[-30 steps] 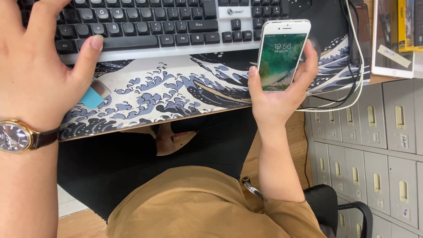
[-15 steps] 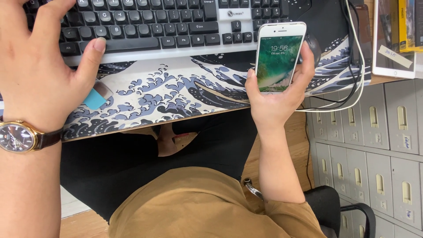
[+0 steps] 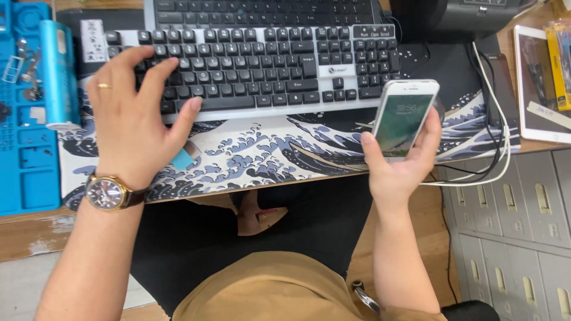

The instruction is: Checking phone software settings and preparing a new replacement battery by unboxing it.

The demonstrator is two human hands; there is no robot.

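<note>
Your left hand [image 3: 134,113] lies fingers spread on the keyboard [image 3: 256,65], thumb near a small blue thing [image 3: 182,159], maybe an eraser. Your right hand [image 3: 399,160] grips the phone [image 3: 405,117] above the desk's front edge, w/ screen lit.

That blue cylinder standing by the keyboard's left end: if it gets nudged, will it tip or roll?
The blue cylinder looks tall and narrow, so it probably tips easily. Once down, its round, smooth-looking body would likely roll across the blue mat. The left hand rests on the keyboard nearby.
</note>
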